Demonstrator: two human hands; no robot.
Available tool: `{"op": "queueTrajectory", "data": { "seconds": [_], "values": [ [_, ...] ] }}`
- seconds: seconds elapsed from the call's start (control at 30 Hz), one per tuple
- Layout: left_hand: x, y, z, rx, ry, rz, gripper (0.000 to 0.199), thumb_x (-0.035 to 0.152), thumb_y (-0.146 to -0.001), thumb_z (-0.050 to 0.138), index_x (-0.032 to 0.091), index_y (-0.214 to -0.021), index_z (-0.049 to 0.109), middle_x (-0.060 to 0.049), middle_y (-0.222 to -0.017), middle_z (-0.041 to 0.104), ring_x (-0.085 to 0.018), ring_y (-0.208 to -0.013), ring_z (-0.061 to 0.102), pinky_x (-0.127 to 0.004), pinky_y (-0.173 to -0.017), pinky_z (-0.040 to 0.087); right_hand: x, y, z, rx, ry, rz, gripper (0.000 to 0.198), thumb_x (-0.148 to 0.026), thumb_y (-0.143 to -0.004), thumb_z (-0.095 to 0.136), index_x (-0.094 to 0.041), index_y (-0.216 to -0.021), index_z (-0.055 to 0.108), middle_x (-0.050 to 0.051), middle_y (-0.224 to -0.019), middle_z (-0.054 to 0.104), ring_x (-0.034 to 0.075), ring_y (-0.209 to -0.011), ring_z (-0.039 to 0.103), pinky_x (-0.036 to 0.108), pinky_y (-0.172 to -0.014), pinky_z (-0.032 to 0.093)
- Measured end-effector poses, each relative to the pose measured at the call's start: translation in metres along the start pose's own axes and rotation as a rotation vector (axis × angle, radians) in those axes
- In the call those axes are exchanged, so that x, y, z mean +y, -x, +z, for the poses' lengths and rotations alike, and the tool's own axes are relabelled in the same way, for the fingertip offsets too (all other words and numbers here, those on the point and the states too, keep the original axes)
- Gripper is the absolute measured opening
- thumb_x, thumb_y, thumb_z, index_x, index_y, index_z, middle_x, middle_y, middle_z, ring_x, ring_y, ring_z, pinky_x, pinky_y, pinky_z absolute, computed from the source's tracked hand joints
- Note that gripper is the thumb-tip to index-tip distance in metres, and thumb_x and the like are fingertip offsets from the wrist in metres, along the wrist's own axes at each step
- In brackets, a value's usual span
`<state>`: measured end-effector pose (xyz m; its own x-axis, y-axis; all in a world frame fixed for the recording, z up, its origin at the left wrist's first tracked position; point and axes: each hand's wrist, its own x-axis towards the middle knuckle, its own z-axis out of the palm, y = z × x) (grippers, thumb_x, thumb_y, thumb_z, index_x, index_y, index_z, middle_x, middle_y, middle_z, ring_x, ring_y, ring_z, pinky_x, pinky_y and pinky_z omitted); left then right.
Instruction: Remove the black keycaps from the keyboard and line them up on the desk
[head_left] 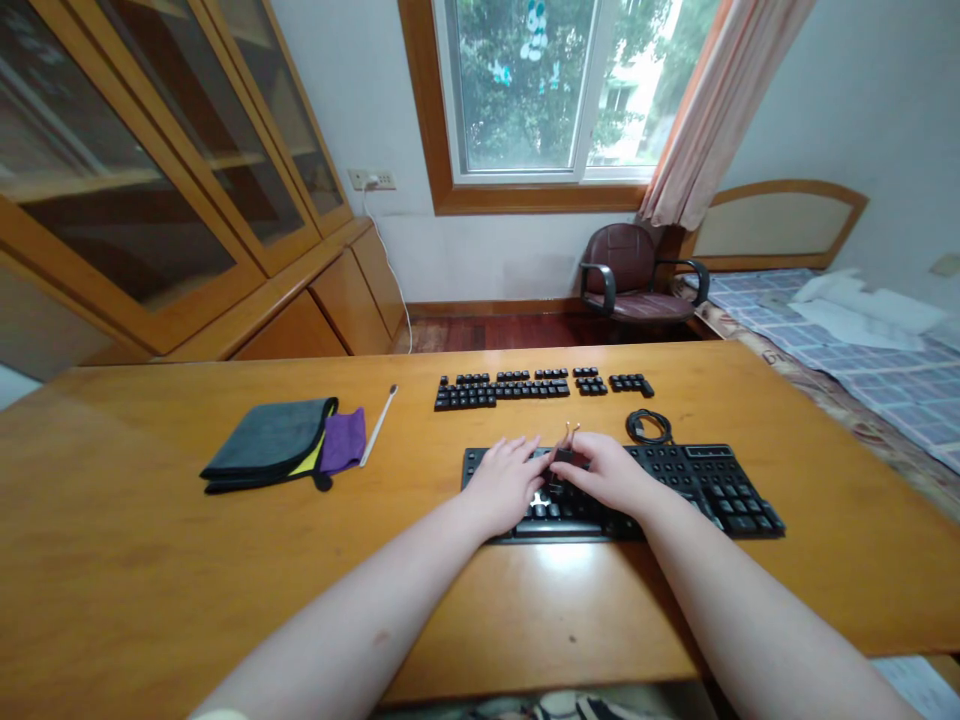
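Note:
A black keyboard (739, 503) lies on the wooden table in front of me, with many of its keycaps off in the upper part. My left hand (504, 487) rests on its left half, fingers stretched out, the index fingertip close to my right hand. Between the thumb and fingers of my right hand (606, 470) is a small keycap puller (564, 455) with a dark body and two copper-coloured wire prongs pointing up and away from me. It is over the keyboard's middle; the keys right under it are partly hidden by my fingers.
Loose black keycaps (532, 389) lie in rows behind the keyboard, near a coiled cable (649, 427). To the left are a folded grey cloth (270, 437), a purple cloth (344, 440) and a thin white brush (379, 427). A chair (626, 270) stands beyond the table.

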<state>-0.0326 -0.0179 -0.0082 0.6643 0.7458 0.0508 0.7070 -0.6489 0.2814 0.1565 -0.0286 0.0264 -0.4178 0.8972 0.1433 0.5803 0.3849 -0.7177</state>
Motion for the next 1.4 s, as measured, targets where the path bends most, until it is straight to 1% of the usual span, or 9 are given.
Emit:
{"op": "queueTrajectory", "data": {
  "seconds": [0.27,0.47,0.57,0.63,0.83,0.97,1.1,1.27,1.4],
  "values": [
    [-0.013,0.021,-0.007,0.050,0.026,-0.002,0.039,0.030,-0.090,0.043,0.032,-0.129,0.045,-0.003,-0.136,0.045,-0.022,-0.120,0.043,-0.042,-0.101,0.032,-0.005,-0.001,0.018,-0.054,0.056,-0.008,0.016,-0.028,-0.082,0.056,-0.018,-0.091,0.065,0.003,-0.073,0.065,0.015,-0.064,0.056,0.025,-0.060,0.043],
    [-0.012,0.020,-0.009,0.064,0.067,0.018,0.040,0.027,-0.090,0.042,0.032,-0.130,0.045,-0.004,-0.136,0.045,-0.022,-0.120,0.044,-0.043,-0.100,0.033,-0.015,0.006,0.018,-0.183,0.211,-0.278,0.014,-0.025,-0.085,0.052,-0.021,-0.091,0.064,0.005,-0.085,0.068,0.018,-0.079,0.061,0.029,-0.073,0.045],
    [-0.012,0.021,-0.009,0.065,0.074,0.029,0.040,0.026,-0.089,0.042,0.032,-0.129,0.046,-0.004,-0.135,0.047,-0.022,-0.119,0.045,-0.043,-0.100,0.033,-0.016,0.009,0.020,-0.175,0.350,-0.375,0.020,-0.027,-0.089,0.045,-0.020,-0.094,0.063,0.008,-0.080,0.068,0.018,-0.075,0.062,0.030,-0.071,0.045],
    [-0.012,0.021,-0.010,0.072,0.077,0.032,0.040,0.025,-0.089,0.043,0.032,-0.128,0.047,-0.004,-0.134,0.047,-0.022,-0.118,0.045,-0.043,-0.099,0.033,-0.013,0.010,0.024,-0.149,0.367,-0.385,0.023,-0.029,-0.090,0.043,-0.019,-0.093,0.063,0.009,-0.078,0.068,0.019,-0.073,0.062,0.030,-0.069,0.046],
    [-0.012,0.021,-0.010,0.076,0.067,0.031,0.040,0.024,-0.088,0.045,0.031,-0.127,0.047,-0.005,-0.133,0.049,-0.022,-0.117,0.046,-0.043,-0.099,0.034,-0.007,0.007,0.026,-0.033,0.040,-0.157,0.026,-0.039,-0.088,0.047,-0.020,-0.083,0.064,0.007,-0.079,0.069,0.019,-0.074,0.064,0.030,-0.072,0.048],
    [-0.012,0.021,-0.010,0.057,0.052,0.021,0.043,0.022,-0.087,0.046,0.032,-0.129,0.045,-0.004,-0.133,0.048,-0.023,-0.117,0.046,-0.043,-0.099,0.034,-0.002,0.006,0.019,0.157,-0.249,0.011,0.033,-0.042,-0.090,0.041,-0.020,-0.080,0.063,0.006,-0.078,0.069,0.018,-0.071,0.065,0.031,-0.069,0.051],
    [-0.010,0.021,-0.011,0.117,0.076,0.000,0.042,0.025,-0.087,0.048,0.028,-0.128,0.045,-0.006,-0.131,0.049,-0.024,-0.116,0.046,-0.044,-0.099,0.035,0.007,0.000,0.023,0.309,-0.470,0.173,0.029,-0.048,-0.084,0.051,-0.020,-0.080,0.058,0.007,-0.076,0.069,0.021,-0.069,0.065,0.035,-0.067,0.054],
    [-0.005,0.024,-0.018,0.284,0.189,0.013,0.031,0.031,-0.087,0.049,0.022,-0.116,0.053,-0.006,-0.112,0.060,-0.020,-0.103,0.054,-0.036,-0.093,0.042,0.008,-0.007,0.033,0.348,-0.647,0.276,0.033,-0.052,-0.077,0.058,-0.019,-0.080,0.056,0.006,-0.075,0.068,0.021,-0.071,0.066,0.035,-0.066,0.055],
    [-0.003,0.024,-0.018,0.287,0.192,0.096,0.028,0.029,-0.087,0.050,0.025,-0.114,0.057,-0.005,-0.108,0.061,-0.018,-0.098,0.056,-0.033,-0.088,0.046,0.006,-0.005,0.035,0.323,-0.684,0.280,0.034,-0.052,-0.075,0.060,-0.019,-0.084,0.057,0.006,-0.076,0.068,0.020,-0.070,0.065,0.036,-0.068,0.055]
  ]
}}
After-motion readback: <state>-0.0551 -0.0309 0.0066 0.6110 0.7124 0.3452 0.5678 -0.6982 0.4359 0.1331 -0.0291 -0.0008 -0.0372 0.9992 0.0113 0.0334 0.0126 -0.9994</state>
